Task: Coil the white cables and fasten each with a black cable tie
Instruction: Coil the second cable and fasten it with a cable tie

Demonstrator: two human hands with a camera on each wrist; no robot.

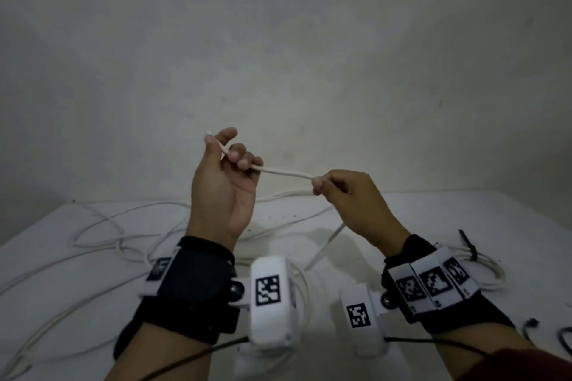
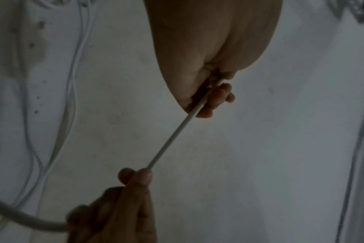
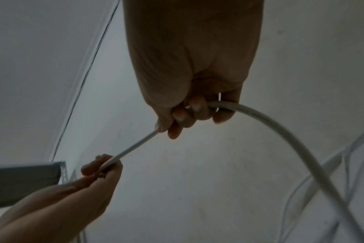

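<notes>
Both hands are raised above the white table [image 1: 510, 219]. My left hand [image 1: 227, 161] grips the end of a white cable [image 1: 283, 172], whose tip pokes out past the thumb. My right hand [image 1: 328, 184] pinches the same cable a short way along, so a straight stretch [image 2: 172, 136] runs between the hands. From the right hand the cable [image 3: 280, 129] curves down toward the table. More white cable [image 1: 102, 235] lies in loose loops on the table at the left. A coiled white cable fastened with a black cable tie [image 1: 469, 246] lies at the right, behind my right wrist.
Small black cable ties [image 1: 533, 323] lie near the table's right front edge. A plain wall [image 1: 278, 40] rises behind the table. Dark specks dot the table's middle [image 1: 283, 217].
</notes>
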